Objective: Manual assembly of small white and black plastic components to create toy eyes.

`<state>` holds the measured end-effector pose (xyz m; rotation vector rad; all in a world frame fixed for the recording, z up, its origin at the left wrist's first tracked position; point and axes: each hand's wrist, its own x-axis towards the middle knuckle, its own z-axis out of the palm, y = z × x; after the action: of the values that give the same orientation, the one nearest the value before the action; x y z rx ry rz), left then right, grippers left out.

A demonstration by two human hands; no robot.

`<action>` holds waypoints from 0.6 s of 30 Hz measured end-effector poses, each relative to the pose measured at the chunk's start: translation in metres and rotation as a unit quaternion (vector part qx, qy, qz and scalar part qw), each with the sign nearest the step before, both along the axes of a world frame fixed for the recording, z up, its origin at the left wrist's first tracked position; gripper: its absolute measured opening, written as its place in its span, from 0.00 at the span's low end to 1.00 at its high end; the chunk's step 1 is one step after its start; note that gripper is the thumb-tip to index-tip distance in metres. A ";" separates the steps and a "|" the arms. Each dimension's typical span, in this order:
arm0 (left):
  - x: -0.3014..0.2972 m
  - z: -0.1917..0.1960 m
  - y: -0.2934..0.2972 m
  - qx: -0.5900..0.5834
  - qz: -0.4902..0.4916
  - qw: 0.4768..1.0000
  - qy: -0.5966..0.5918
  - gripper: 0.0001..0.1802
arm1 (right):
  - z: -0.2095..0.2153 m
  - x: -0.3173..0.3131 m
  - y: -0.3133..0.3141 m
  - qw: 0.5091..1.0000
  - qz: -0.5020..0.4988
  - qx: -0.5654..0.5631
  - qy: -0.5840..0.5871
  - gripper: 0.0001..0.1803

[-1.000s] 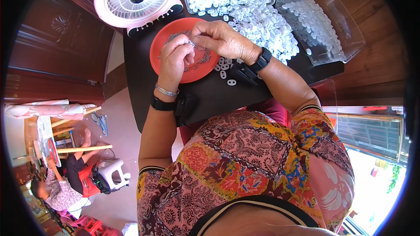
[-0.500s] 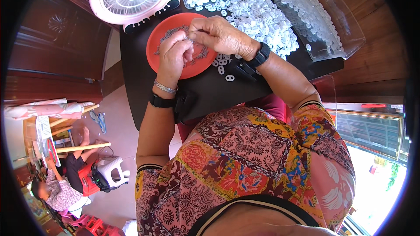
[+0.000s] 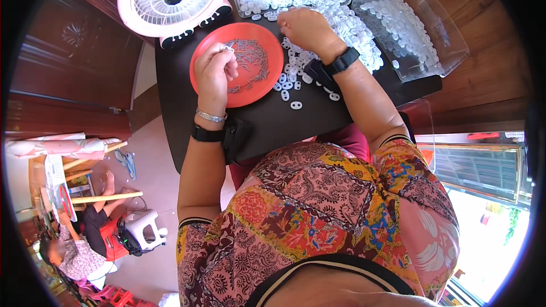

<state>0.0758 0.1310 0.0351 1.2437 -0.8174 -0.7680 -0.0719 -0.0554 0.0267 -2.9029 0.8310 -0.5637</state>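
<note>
Over the left half of a round orange-red plate point(image 3: 275, 74), my left hand point(image 3: 212, 77) is closed, pinching a small white plastic piece point(image 3: 229, 49) between thumb and fingers. Thin grey screw-like pins point(image 3: 250, 57) lie scattered across the plate. My right hand point(image 3: 310, 31) is beyond the plate's right edge, at the near side of a heap of white oval two-hole pieces point(image 3: 355, 31). Its fingers are curled together, and whatever they may hold is hidden. Loose white two-hole pieces point(image 3: 286, 85) lie on the dark table between the plate and my right wrist.
A pink fan point(image 3: 128, 14) stands at the table's far left. Clear bins hold more white pieces, one at the back and another bin point(image 3: 458, 59) at the right. Off to the left, another person point(image 3: 85, 258) sits beside a white stool point(image 3: 145, 230).
My hands have come apart. The right one has moved away from the plate to the white heap, while the left has stayed over the plate with the white piece.
</note>
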 end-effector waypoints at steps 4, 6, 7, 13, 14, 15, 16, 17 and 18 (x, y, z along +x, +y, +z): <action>0.000 0.002 0.001 0.014 0.011 1.000 0.002 0.10 | 0.006 -0.003 -0.006 0.996 0.018 0.053 0.075 0.09; 0.000 0.001 0.001 0.010 0.007 1.000 -0.004 0.10 | 0.012 -0.007 -0.007 0.985 0.045 0.125 0.106 0.12; 0.000 0.000 0.001 0.008 0.003 1.000 -0.007 0.10 | 0.012 -0.007 -0.007 0.985 0.044 0.125 0.106 0.12; -0.002 0.000 0.000 0.015 -0.001 1.000 -0.014 0.10 | 0.016 -0.013 -0.010 0.992 0.025 0.084 0.095 0.14; -0.001 0.000 0.000 0.017 -0.001 1.000 -0.015 0.09 | 0.017 -0.015 -0.012 0.992 0.033 0.075 0.100 0.13; -0.002 0.001 0.000 0.017 -0.002 1.000 -0.015 0.09 | 0.017 -0.016 -0.013 0.991 0.041 0.065 0.106 0.13; -0.003 0.001 0.000 0.015 0.000 1.000 0.000 0.09 | 0.015 -0.016 -0.014 0.991 0.040 0.066 0.105 0.13; -0.004 0.001 0.000 0.013 0.002 1.000 0.015 0.09 | 0.014 -0.015 -0.013 0.990 0.046 0.067 0.112 0.12; -0.004 0.001 0.000 0.013 0.001 1.000 0.015 0.09 | 0.013 -0.014 -0.012 0.989 0.052 0.068 0.119 0.12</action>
<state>0.0713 0.1305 0.0363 1.2532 -0.7845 -0.7955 -0.0861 -0.0671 0.0393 -2.9009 0.7052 -0.1453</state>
